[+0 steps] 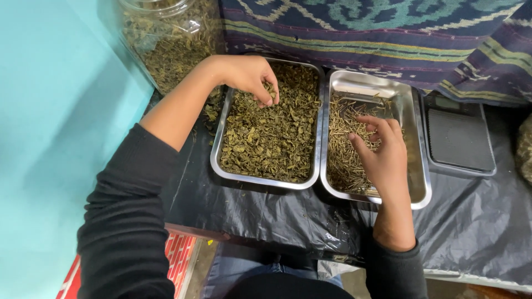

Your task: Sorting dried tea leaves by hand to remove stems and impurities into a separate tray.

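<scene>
Two steel trays sit side by side on black plastic sheeting. The left tray is full of dried green leaves. My left hand hovers over its far end, fingertips pinched on a few leaves. The right tray holds thin dried stems heaped on its left side, with bare metal at the far end. My right hand rests in this tray, fingers curled loosely over the stems.
A clear plastic jar of dried leaves stands at the back left by a turquoise wall. A dark digital scale lies right of the trays. A patterned woven cloth hangs behind. The black sheet covers the tabletop.
</scene>
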